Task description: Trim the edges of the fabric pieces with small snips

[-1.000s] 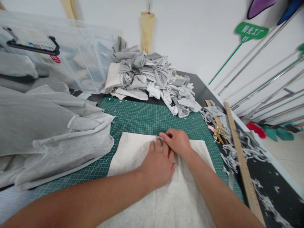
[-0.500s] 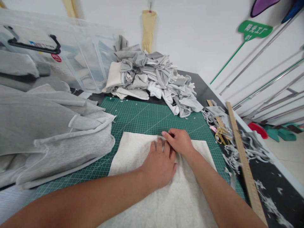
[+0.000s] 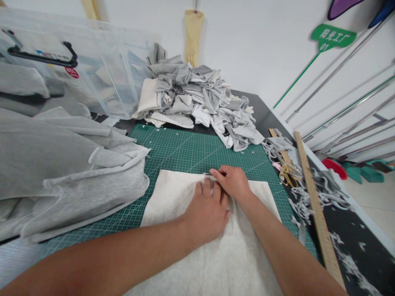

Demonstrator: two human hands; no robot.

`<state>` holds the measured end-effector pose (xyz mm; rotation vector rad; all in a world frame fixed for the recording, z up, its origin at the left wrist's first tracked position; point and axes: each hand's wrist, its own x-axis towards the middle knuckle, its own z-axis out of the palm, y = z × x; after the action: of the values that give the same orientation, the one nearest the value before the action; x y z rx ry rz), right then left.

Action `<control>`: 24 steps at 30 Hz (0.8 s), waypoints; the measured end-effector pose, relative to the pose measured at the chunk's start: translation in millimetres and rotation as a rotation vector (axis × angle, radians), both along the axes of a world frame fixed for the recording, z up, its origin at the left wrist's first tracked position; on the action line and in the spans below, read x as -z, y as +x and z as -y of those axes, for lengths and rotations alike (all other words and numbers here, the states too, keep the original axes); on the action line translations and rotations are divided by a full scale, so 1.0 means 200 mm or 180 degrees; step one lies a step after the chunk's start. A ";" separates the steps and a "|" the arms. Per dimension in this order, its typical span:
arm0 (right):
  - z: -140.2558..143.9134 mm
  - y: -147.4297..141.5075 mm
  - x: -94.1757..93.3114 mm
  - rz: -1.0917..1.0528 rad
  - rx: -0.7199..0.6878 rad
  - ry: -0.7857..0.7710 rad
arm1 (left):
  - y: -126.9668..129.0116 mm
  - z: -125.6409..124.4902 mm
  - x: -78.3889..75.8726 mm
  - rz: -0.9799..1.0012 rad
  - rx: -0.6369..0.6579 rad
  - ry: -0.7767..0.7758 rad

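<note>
A green cutting mat (image 3: pixel 185 152) covers the middle of a dark table (image 3: pixel 348 222) set against a white wall (image 3: pixel 253 45). A cream cloth (image 3: pixel 173 193) lies flat on the mat at 6 o'clock. The left hand (image 3: pixel 206 213) presses flat on it, fingers spread, near its far edge. The right hand (image 3: pixel 234 183) touches the left at 1 o'clock from it, fingers pinched on a thin object I cannot make out, at the cloth's edge. Folded grey fabric (image 3: pixel 61 172) is heaped at 9 o'clock. A scrap pile (image 3: pixel 197 98) sits at 12 o'clock. A clear bin (image 3: pixel 92 70) at 10 o'clock holds pale cloth, seen dimly. At 3 o'clock lie a wooden ruler (image 3: pixel 314 205), scissors (image 3: pixel 285 174) and trimmings (image 3: pixel 327 193). A green sign (image 3: pixel 333 36) and metal rods (image 3: pixel 348 111) lean on the wall at 2 o'clock.
</note>
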<state>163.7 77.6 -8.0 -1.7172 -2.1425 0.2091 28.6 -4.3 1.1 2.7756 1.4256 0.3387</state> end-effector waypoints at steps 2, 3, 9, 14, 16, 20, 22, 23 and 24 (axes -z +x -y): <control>-0.01 0.00 0.01 -0.0088 0.0058 0.0013 | 0.00 0.00 0.00 -0.0024 0.0013 0.0009; -0.01 0.00 0.01 -0.0142 0.0088 0.0027 | 0.00 0.00 0.00 -0.0032 0.0021 0.0010; -0.02 0.01 0.01 -0.0321 0.0057 0.0054 | 0.00 0.00 0.01 -0.0016 0.0025 -0.0018; -0.01 0.01 0.00 -0.0293 -0.0125 -0.0049 | 0.00 0.00 0.02 0.0004 -0.0008 -0.0037; 0.00 0.02 -0.01 -0.0236 -0.0140 -0.0060 | 0.00 0.00 0.02 -0.0025 -0.0022 -0.0030; 0.00 0.02 -0.01 -0.0129 -0.0168 -0.0095 | 0.00 0.00 0.02 -0.0052 -0.0053 -0.0010; -0.01 0.02 -0.01 -0.0092 -0.0166 -0.0109 | 0.00 0.00 0.02 -0.0052 -0.0066 -0.0031; -0.01 0.02 -0.01 -0.0070 -0.0167 -0.0104 | 0.00 0.01 0.01 -0.0055 -0.0086 -0.0054; -0.01 0.02 -0.01 -0.0044 -0.0172 -0.0094 | 0.00 0.01 0.01 -0.0059 -0.0117 -0.0088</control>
<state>167.5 79.0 -5.3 -1.6702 -2.1879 0.2678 27.7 -6.0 -0.6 2.7410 1.4755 0.2920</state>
